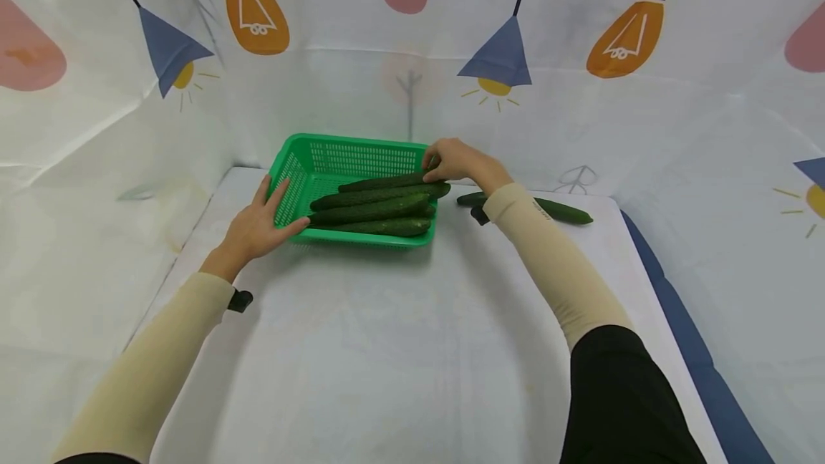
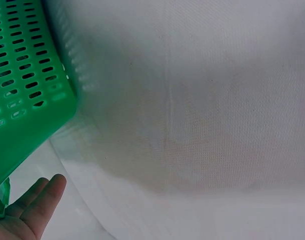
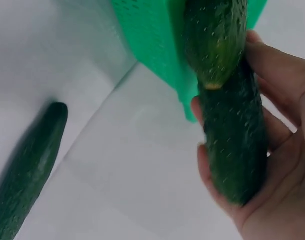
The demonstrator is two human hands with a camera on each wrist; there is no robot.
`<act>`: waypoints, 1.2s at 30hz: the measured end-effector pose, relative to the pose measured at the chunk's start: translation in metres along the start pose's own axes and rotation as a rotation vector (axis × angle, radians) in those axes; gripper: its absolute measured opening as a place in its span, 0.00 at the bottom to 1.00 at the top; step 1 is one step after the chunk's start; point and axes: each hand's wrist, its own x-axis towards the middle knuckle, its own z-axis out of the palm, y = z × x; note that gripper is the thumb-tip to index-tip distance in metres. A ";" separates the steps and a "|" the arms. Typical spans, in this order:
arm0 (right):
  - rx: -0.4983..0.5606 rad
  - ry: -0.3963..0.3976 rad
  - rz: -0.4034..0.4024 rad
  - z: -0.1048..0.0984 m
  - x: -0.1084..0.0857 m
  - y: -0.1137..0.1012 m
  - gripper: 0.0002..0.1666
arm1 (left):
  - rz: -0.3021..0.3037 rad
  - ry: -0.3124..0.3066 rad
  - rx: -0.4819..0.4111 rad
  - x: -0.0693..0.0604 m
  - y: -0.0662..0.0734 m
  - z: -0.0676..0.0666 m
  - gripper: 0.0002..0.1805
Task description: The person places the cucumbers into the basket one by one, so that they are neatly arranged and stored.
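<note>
A green plastic basket (image 1: 361, 240) holds several cucumbers (image 1: 380, 210) lying side by side. My left hand (image 1: 254, 228) rests on the basket's left rim with its fingers spread; in the left wrist view the hand (image 2: 35, 210) shows beside the basket wall (image 2: 27, 125). At the basket's right end my right hand (image 1: 457, 162) grips the end of the rearmost cucumber (image 1: 387, 182). In the right wrist view the fingers of the hand (image 3: 272, 130) curl round that cucumber (image 3: 235, 145), and another cucumber (image 3: 215, 45) overlaps it.
One more cucumber (image 1: 563, 212) lies on the white table (image 1: 399, 349) right of the basket, partly hidden by the right wrist. A white curtain (image 1: 335, 92) with printed lamps hangs behind the table. Dark blue cloth (image 1: 683, 321) shows along the right edge.
</note>
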 end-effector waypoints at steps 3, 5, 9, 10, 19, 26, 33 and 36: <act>0.020 0.018 -0.007 0.001 -0.003 0.007 0.21 | 0.004 0.000 0.001 0.000 0.000 0.000 0.55; 0.036 0.027 -0.018 0.001 -0.005 0.011 0.22 | 0.006 0.001 0.003 0.001 0.000 0.000 0.55; 0.065 0.035 -0.030 0.000 -0.010 0.017 0.23 | 0.007 0.005 0.005 0.001 0.000 0.001 0.55; 0.067 0.036 -0.024 0.000 -0.012 0.018 0.23 | 0.009 0.006 0.004 0.001 0.000 0.001 0.55; 0.116 0.068 0.006 0.003 -0.019 0.026 0.27 | 0.007 0.006 0.008 0.001 -0.002 0.002 0.55; 0.162 0.161 -0.058 0.013 -0.012 0.027 0.26 | 0.003 0.006 0.011 0.001 -0.003 0.001 0.55; 0.170 0.188 -0.080 0.023 -0.011 0.025 0.25 | 0.008 0.012 0.010 0.004 -0.002 0.002 0.55; 0.159 0.164 -0.073 0.026 -0.011 0.026 0.24 | 0.002 0.007 0.011 0.003 -0.002 0.003 0.55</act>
